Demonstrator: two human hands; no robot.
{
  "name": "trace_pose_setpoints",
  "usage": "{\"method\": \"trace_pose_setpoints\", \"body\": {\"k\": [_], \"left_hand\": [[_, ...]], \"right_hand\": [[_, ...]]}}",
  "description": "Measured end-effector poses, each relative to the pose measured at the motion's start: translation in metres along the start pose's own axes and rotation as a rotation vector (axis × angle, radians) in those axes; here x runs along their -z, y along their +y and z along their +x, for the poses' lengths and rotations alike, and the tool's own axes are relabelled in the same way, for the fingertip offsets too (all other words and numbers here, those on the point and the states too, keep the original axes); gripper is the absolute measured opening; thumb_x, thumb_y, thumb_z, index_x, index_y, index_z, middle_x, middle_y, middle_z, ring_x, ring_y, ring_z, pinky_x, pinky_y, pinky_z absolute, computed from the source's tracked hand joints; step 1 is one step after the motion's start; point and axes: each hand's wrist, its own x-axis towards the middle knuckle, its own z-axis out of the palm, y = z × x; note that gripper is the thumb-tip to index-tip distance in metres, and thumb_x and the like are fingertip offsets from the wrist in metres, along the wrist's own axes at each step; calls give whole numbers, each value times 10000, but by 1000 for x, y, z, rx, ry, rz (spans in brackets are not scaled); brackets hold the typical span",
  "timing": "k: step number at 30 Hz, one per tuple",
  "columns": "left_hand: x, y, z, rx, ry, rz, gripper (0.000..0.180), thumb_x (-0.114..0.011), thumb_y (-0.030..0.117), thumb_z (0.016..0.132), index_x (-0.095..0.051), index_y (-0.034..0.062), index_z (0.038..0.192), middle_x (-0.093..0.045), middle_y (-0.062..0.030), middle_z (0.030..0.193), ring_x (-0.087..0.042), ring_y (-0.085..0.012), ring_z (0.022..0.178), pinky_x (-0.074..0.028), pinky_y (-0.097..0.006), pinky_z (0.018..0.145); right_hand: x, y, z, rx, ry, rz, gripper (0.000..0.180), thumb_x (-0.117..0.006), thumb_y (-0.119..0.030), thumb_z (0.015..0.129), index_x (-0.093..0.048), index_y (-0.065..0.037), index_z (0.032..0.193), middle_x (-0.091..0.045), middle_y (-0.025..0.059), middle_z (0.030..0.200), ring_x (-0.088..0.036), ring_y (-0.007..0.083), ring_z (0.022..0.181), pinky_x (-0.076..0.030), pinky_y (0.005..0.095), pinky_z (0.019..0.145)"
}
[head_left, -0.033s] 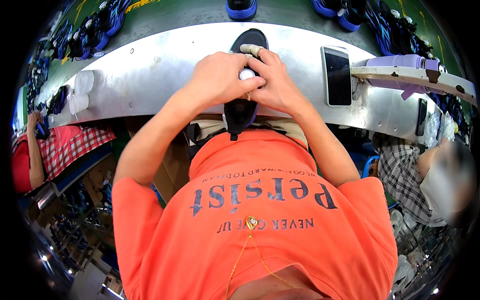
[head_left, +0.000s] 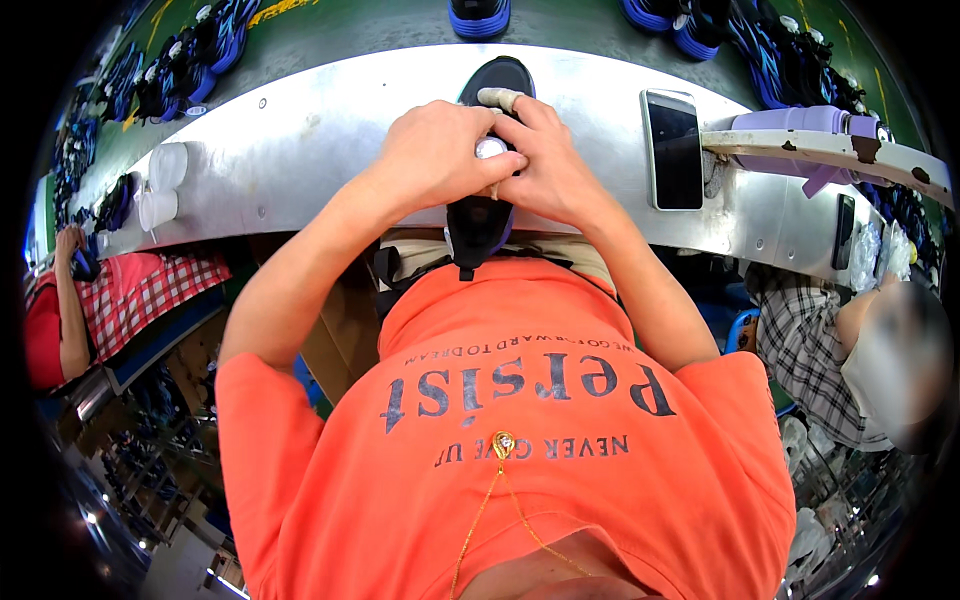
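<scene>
A black shoe (head_left: 482,228) with a blue-purple sole lies on the metal bench (head_left: 330,120), toe pointing away from me, heel over the near edge. From the left, my left hand (head_left: 438,150) closes over the middle of its upper. My right hand (head_left: 548,160) grips the same spot from the other side, thumb and fingers bent inward. Between them shows a round white piece (head_left: 490,148) on the shoe's tongue area; its kind is unclear. Pale covers wrap some fingertips, including a right finger (head_left: 498,98) stretched toward the toe. My fingers hide the shoe's middle.
Right of my hands lies a phone (head_left: 675,150), beside a purple bottle (head_left: 790,122) and a chipped white bar (head_left: 830,147). White cups (head_left: 165,180) stand at left. Beyond the bench are rows of shoes (head_left: 480,18). People sit at both sides, one in red checks (head_left: 170,285).
</scene>
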Motion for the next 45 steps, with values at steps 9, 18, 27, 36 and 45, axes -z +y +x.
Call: {"method": "trace_pose_setpoints", "body": {"k": [9, 18, 27, 36, 45], "left_hand": [[-6, -1, -13, -78, 193, 33, 279, -711, 284, 742, -661, 90, 937, -610, -90, 796, -605, -276, 730, -475, -350, 640], [-16, -32, -24, -221, 72, -617, 407, -655, 51, 798, -652, 152, 1192, -450, 6, 900, -470, -133, 817, -408, -254, 730], [-15, -37, -20, -274, 131, -450, 431, -637, 73, 798, -625, 136, 1223, -519, -60, 913, -510, -194, 814, -420, -279, 768], [-51, -26, -84, -236, 265, -238, 289, -743, 210, 748, -612, 16, 918, -602, -142, 976, -597, -331, 889, -500, -384, 746], [62, -115, 35, -134, 520, 58, 218, -667, 165, 795, -585, 3, 917, -567, -162, 914, -569, -372, 862, -466, -404, 738]], "right_hand": [[-3, 4, 3, 31, -22, 20, 651, -768, -238, 584, -580, -125, 1197, -445, 113, 1320, -398, 349, 1241, -371, 481, 997], [44, 4, 0, -255, -191, 562, 645, -661, -356, 847, -430, -103, 1393, -371, 192, 1359, -274, 337, 1362, -264, 419, 1098], [39, -5, 8, -181, -151, 397, 558, -655, -306, 855, -488, -82, 1338, -408, 169, 1334, -361, 319, 1297, -316, 416, 1070], [70, 17, 14, -438, -29, 552, 376, -586, -127, 924, -539, -68, 1293, -592, 3, 1161, -540, 92, 989, -420, 236, 882], [149, 75, 75, -90, 477, -577, 571, -755, -457, 707, -606, -240, 1213, -464, 251, 1245, -431, 421, 1150, -330, 498, 992]]}}
